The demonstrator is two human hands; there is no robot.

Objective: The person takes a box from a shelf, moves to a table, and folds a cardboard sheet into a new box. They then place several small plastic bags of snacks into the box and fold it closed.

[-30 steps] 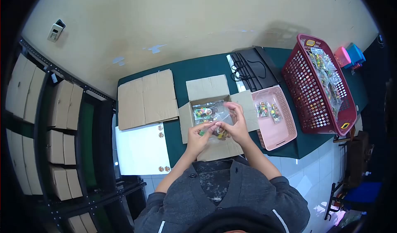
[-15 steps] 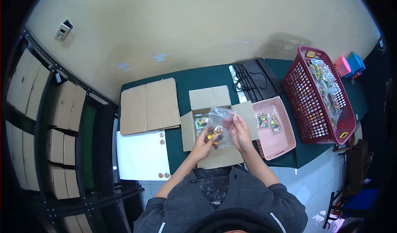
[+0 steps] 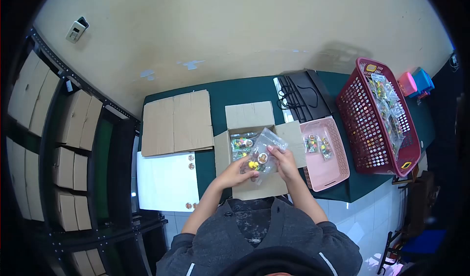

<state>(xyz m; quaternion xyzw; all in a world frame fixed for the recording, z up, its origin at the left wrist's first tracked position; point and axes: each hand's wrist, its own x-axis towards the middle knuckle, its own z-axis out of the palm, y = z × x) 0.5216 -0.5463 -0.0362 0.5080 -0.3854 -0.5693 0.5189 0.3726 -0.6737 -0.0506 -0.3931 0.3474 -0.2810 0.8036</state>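
Note:
Between my hands is a clear plastic bag with a round sticker and small yellow and dark pieces inside. My left hand grips its lower left side, and my right hand pinches its right side. The bag is tilted above an open cardboard box. Inside the box, to the left of the held bag, lie similar filled bags; the rest of the interior is hidden by my hands and the bag.
Right of the box, a pink tray holds small filled bags. Beyond it stands a maroon basket of bags. Flattened cardboard and a white sheet with round stickers lie left. A black shelf carries boxes.
The bag has turned, its top now leaning right. My right hand has moved slightly lower along its side, and more of the bags inside the box show.

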